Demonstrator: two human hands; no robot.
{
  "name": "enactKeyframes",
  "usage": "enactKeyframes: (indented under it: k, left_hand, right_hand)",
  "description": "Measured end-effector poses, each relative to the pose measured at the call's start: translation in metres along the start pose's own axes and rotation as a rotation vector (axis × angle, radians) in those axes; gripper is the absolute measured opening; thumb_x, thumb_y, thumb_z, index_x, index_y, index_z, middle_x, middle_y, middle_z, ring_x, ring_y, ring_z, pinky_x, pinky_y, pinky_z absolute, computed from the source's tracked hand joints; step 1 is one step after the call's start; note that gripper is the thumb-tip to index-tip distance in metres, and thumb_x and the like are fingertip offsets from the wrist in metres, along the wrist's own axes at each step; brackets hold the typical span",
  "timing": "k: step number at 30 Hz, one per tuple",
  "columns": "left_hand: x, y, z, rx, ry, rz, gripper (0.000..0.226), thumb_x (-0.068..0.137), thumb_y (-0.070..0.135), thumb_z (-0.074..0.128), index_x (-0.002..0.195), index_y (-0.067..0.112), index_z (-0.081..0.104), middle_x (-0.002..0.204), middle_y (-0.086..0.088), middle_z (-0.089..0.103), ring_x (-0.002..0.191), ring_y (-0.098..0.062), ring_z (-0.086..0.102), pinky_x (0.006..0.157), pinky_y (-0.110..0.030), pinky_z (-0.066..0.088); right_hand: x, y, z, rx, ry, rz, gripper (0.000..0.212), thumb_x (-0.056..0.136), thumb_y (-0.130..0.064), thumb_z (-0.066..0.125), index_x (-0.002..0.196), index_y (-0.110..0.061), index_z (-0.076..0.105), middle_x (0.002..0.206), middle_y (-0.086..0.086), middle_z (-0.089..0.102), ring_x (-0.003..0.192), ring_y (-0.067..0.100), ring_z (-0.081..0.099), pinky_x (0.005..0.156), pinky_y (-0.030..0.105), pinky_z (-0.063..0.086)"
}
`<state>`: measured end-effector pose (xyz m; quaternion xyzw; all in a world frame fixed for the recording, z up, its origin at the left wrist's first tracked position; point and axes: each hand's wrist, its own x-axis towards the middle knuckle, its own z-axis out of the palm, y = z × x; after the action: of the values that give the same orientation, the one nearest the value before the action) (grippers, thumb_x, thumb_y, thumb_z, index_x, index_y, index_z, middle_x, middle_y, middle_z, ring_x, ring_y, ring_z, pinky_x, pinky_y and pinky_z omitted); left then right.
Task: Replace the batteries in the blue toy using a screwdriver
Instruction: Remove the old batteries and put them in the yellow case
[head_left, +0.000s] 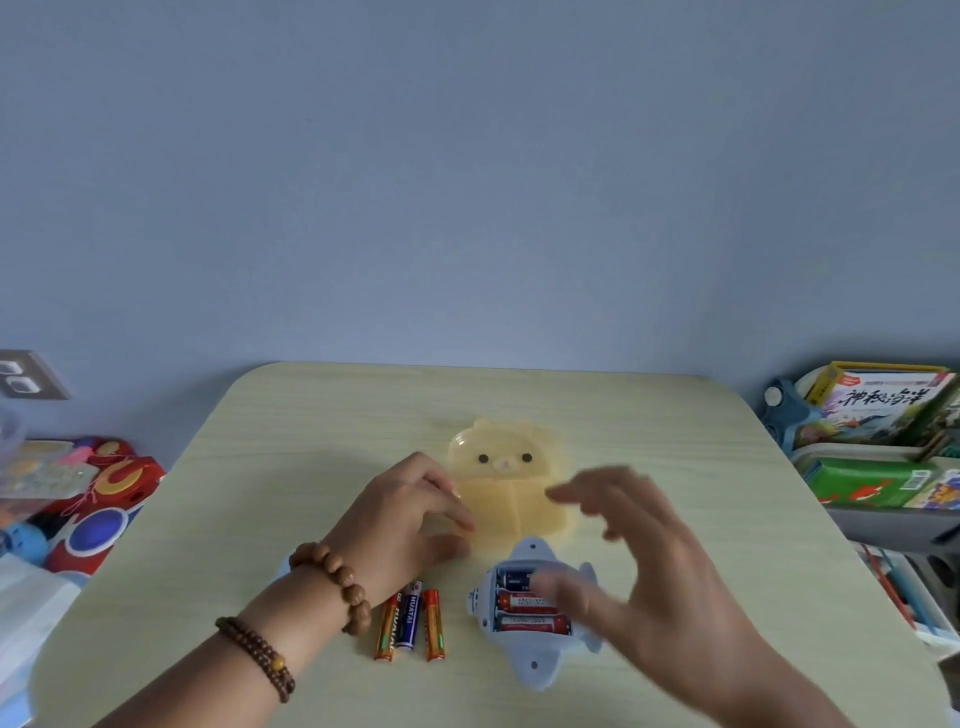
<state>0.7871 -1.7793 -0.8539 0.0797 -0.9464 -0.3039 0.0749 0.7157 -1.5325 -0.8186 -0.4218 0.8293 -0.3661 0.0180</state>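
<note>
The blue toy (535, 660), shaped like a plane, lies belly-up on the table with its battery compartment uncovered. Three batteries (524, 603) sit inside it: one dark, two red. Three loose batteries (413, 618) lie side by side left of the toy, two orange and one blue. My right hand (644, 571) hovers above the toy's right side, blurred, fingers spread, holding nothing. My left hand (410, 514) rests at the left edge of a yellow bear-shaped tray (519, 499), fingers curled; I cannot tell whether it holds anything. No screwdriver is visible.
The pale wooden table (260, 519) stands against a blue wall. Colourful toys (98, 499) are piled at the left beyond its edge. Books and boxes (883, 415) fill shelves at the right.
</note>
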Motion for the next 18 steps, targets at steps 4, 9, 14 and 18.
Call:
enactKeyframes:
  k: [4, 9, 14, 18]
  left_hand:
    - [-0.002, 0.002, 0.000, 0.044, -0.015, 0.016, 0.023, 0.072, 0.034, 0.083, 0.092, 0.042, 0.075, 0.113, 0.021, 0.050, 0.106, 0.005, 0.051, 0.091, -0.010, 0.040]
    - [-0.013, 0.021, -0.015, 0.118, 0.126, 0.039, 0.013, 0.080, 0.034, 0.075, 0.093, 0.038, 0.073, 0.108, 0.019, 0.054, 0.102, 0.001, 0.052, 0.090, -0.015, 0.043]
    - [-0.028, 0.078, -0.005, 0.077, 0.155, 0.056, 0.020, 0.084, 0.049, 0.063, 0.099, 0.036, 0.065, 0.099, 0.022, 0.055, 0.091, 0.004, 0.053, 0.082, -0.017, 0.049]
    - [-0.031, 0.096, 0.024, 0.104, 0.125, 0.045, 0.018, 0.081, 0.048, 0.063, 0.092, 0.035, 0.058, 0.097, 0.020, 0.047, 0.091, 0.000, 0.048, 0.076, -0.018, 0.049]
  right_hand:
    - [-0.030, 0.007, 0.024, -0.076, -0.070, 0.029, 0.089, 0.061, -0.092, 0.061, 0.136, -0.044, 0.052, 0.129, -0.035, 0.042, 0.123, -0.007, 0.041, 0.087, 0.009, 0.043]
    - [-0.030, 0.015, 0.030, 0.050, -0.074, 0.105, 0.091, 0.058, -0.077, 0.077, 0.137, -0.043, 0.049, 0.124, -0.033, 0.050, 0.114, -0.005, 0.054, 0.091, 0.019, 0.054]
    - [-0.032, 0.019, 0.030, 0.219, -0.072, 0.110, 0.089, 0.051, -0.059, 0.093, 0.130, -0.034, 0.059, 0.119, -0.024, 0.060, 0.107, 0.000, 0.066, 0.084, 0.017, 0.058]
    - [-0.038, 0.024, 0.030, 0.274, -0.007, 0.091, 0.089, 0.050, -0.048, 0.098, 0.129, -0.031, 0.062, 0.120, -0.018, 0.063, 0.109, 0.003, 0.067, 0.085, 0.017, 0.056]
